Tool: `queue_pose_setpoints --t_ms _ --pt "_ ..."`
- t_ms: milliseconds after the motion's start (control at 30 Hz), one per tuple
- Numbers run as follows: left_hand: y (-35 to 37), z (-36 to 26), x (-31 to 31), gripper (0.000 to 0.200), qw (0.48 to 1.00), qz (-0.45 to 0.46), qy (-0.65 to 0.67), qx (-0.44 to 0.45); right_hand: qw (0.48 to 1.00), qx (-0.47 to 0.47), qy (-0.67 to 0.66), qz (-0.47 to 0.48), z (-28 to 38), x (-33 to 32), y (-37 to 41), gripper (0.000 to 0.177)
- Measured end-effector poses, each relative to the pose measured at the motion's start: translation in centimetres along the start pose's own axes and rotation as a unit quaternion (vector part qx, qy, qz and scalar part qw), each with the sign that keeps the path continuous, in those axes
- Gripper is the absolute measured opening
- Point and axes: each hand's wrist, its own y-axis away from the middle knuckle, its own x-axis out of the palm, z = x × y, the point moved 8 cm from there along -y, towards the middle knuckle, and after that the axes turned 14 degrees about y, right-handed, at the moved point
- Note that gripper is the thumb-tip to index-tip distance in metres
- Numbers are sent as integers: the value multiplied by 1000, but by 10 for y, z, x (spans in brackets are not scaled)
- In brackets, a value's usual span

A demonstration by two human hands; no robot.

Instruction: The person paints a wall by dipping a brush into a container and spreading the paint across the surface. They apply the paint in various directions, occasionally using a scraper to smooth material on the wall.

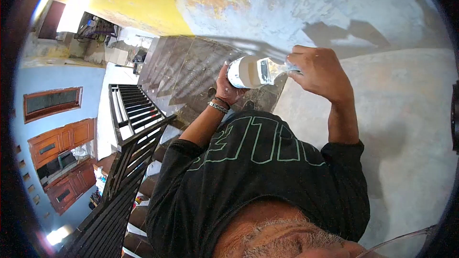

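Note:
My left hand (228, 89) is wrapped round the side of a white paint container (235, 72), with pale paint showing inside its open top. A bracelet sits on that wrist. In my right hand (315, 72) is the handle of a paintbrush (274, 70), the fingers closed round it. The brush's bristle end, marked with white paint, overlaps the container's rim in this view. Ahead of both hands rises a wall (282, 14) with patchy pale blue and white paint.
A dark slatted railing (125, 157) runs along the left, beside steps. Brown tiled floor (179, 67) lies beyond my left hand. Yellow paint covers the wall section (129, 0) at upper left. A pale wall (397, 110) stands close on the right. Wooden doors (62, 138) show far left.

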Motion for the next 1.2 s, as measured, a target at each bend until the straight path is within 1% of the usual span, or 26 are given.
queue_pose_setpoints --t_ms 33,100,133,200,233,267,300,333,400,433,467,500,567,600,633,700,733,800,867,933,1000,1067,1100,1133,1167,1200 --pt "-1 -1 -4 60 1000 3 -1 0 1000 20 -10 -2 -4 -6 5 18" --pt "-6 -3 0 59 995 85 -36 -20 999 42 -15 -9 -14 -13 12 19" --pt "-6 -6 1 59 995 94 -39 -21 998 56 -30 -7 -20 -14 16 20" --pt "-6 -4 2 58 996 74 -9 -43 996 84 -29 -18 -28 -14 21 21" --pt "-9 -3 15 62 999 32 13 -21 995 73 -53 -31 -33 -13 22 22" --pt "-2 -2 34 62 1000 11 27 2 994 72 -69 -50 -42 -16 27 23" --pt "-3 2 52 61 997 73 23 -32 992 73 -67 -82 -46 -24 30 23" --pt "-15 0 56 62 967 241 1 -80 989 74 -68 -112 -46 -32 30 23" --pt "-13 1 72 62 992 118 -17 -31 988 58 -54 -132 -44 -50 31 24" --pt "-15 2 74 62 993 109 -39 -27 985 79 -38 -147 -48 -55 35 24" --pt "-19 -1 76 63 993 98 -59 -17 988 76 -10 -137 -47 -55 35 25" --pt "-28 -7 71 63 991 114 -69 -24 990 70 14 -123 -43 -55 33 26" --pt "-42 -2 62 62 968 203 -20 -144 987 96 25 -127 -37 -55 40 25" --pt "-39 -3 70 62 965 211 -27 -150 986 110 32 -119 -36 -57 43 25" --pt "-41 -3 68 62 975 169 -42 -136 984 118 38 -125 -33 -57 47 25" --pt "-25 2 100 62 990 89 -41 -99 980 137 46 -134 -34 -78 58 26" --pt "-27 2 104 62 989 100 -45 -104 978 144 55 -139 -30 -82 63 26" --pt "-30 5 108 64 980 129 -61 -136 967 178 19 -180 -26 -92 75 22" --pt "-27 8 116 65 978 145 -58 -141 962 198 37 -185 -18 -96 85 22" --pt "-22 12 134 61 972 166 -69 -150 953 201 53 -220 -14 -104 91 21" --pt "-25 18 137 60 969 180 -56 -161 948 218 56 -224 -11 -107 98 22" --pt "-35 14 144 60 943 262 -193 -72 941 248 74 -216 -13 -108 105 24" --pt "-28 23 145 60 962 200 -56 -179 942 248 73 -216 -14 -108 107 24" --pt "-30 26 149 60 963 193 -56 -178 935 249 101 -232 -16 -110 110 24" --pt "-25 30 155 61 955 218 -53 -192 929 249 126 -245 -14 -112 112 24" --pt "-20 31 156 62 949 235 -50 -204 926 250 99 -266 -17 -112 115 24"
